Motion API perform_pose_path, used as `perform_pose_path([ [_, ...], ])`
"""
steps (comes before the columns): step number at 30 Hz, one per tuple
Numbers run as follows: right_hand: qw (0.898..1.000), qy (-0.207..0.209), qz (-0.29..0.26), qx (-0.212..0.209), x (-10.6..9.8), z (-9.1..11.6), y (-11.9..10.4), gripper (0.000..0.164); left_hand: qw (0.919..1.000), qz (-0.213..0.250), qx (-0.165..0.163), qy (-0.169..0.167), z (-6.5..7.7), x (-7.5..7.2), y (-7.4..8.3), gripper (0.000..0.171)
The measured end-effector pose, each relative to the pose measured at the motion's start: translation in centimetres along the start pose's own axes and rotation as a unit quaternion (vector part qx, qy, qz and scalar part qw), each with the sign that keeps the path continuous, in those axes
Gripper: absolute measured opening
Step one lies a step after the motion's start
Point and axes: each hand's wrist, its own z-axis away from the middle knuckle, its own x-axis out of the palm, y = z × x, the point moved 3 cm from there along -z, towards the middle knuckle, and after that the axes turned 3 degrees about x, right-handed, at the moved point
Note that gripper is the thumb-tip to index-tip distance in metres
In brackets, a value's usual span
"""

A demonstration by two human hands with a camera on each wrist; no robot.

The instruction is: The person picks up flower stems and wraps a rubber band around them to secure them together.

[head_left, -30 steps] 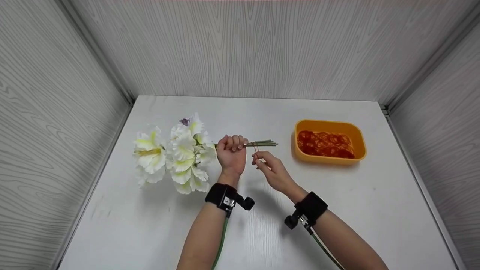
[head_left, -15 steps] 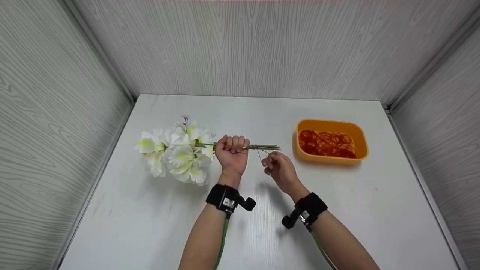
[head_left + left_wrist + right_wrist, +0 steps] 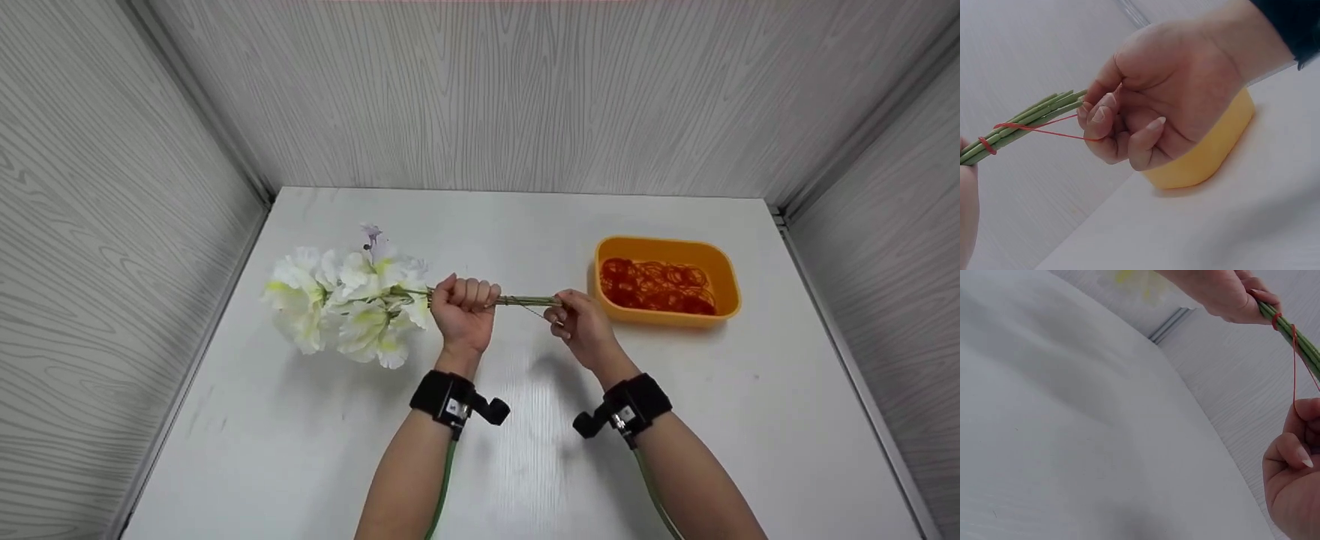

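My left hand (image 3: pixel 465 311) grips a bunch of white artificial flowers (image 3: pixel 364 281) by the stems, blossoms to the left. The bare green stems (image 3: pixel 517 301) stick out to the right of that fist. In the left wrist view a red rubber band (image 3: pixel 1061 134) is wound round the stems, and its free loop stretches to the curled fingers of my right hand (image 3: pixel 589 330). Those fingers hold the loop beside the cut stem ends. From the right wrist view, the band's two strands run taut from stems to fingers.
To the right of my right hand stands a yellow-orange tub (image 3: pixel 667 315) with many red rubber bands (image 3: pixel 656 287) inside. Wood-grain panels (image 3: pixel 480 97) enclose the white table (image 3: pixel 480 480) at the back and both sides.
My right hand has moved right, from below the stems to their cut ends, drawing the band's loop along them. My left hand keeps its grip; the blossoms have turned slightly.
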Motion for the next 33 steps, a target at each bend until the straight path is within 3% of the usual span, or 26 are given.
perform_pose_path([
  [7,0.996,0.048,0.069,-0.040,0.3,0.5,-0.6,0.023,0.9988,-0.039,0.015,-0.026,0.1,0.5,0.2,0.034],
  [14,0.999,0.039,0.016,-0.029,0.2,1.0,-0.4,0.026,0.9981,-0.046,0.028,-0.030,0.2,0.5,0.4,0.035],
  [26,0.995,0.066,0.052,-0.059,0.2,1.5,-0.3,0.014,0.9950,-0.078,0.045,-0.044,0.3,0.0,0.8,0.034],
  [30,0.990,0.079,0.064,-0.095,0.5,1.6,-0.3,0.011,0.9938,-0.089,0.043,-0.051,0.4,0.0,0.8,0.034],
  [33,0.979,0.099,0.111,-0.137,0.9,1.8,-0.5,0.012,0.9926,-0.098,0.041,-0.060,0.4,0.2,0.7,0.034],
])
